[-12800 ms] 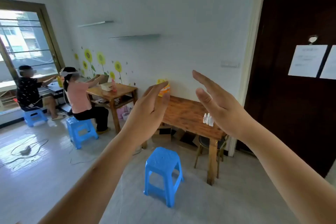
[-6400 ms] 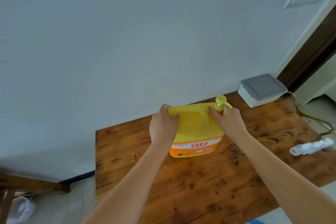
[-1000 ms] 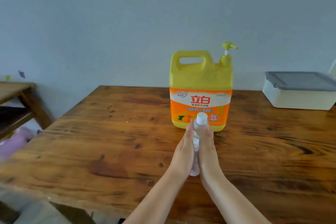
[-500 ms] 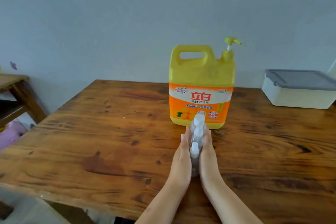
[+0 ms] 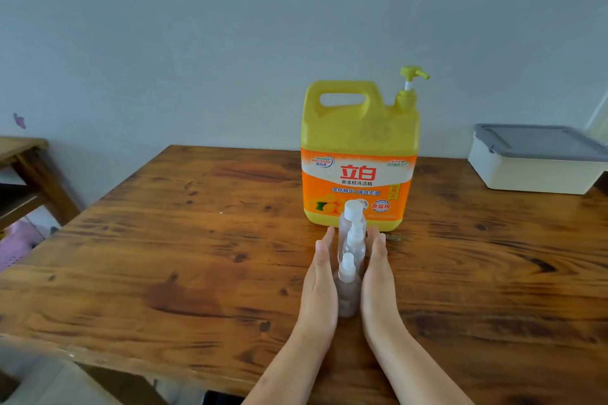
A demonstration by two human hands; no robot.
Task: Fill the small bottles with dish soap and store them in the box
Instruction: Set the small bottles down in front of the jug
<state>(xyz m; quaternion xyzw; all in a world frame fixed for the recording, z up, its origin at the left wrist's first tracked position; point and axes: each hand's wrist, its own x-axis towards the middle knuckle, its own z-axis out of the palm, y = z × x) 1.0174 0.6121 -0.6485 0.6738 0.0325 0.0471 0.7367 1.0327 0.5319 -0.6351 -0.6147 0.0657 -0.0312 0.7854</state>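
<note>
Head cam: flat L hand (image 5: 320, 279) & R hand (image 5: 376, 276) sandwich small bottles (image 5: 353, 240), jug (image 5: 358, 141) just behind, box (image 5: 533, 171) R.

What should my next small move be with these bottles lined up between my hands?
Probably lift the nearest bottle with the right hand and uncap it. The bottles stand capped in a row between it and the flat left hand, right before the jug; none looks filled, and the box is lidded.

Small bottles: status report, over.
Flat left hand and right hand press small bottles upright between them. Just behind, soap jug. At right, box, lid on.
</note>
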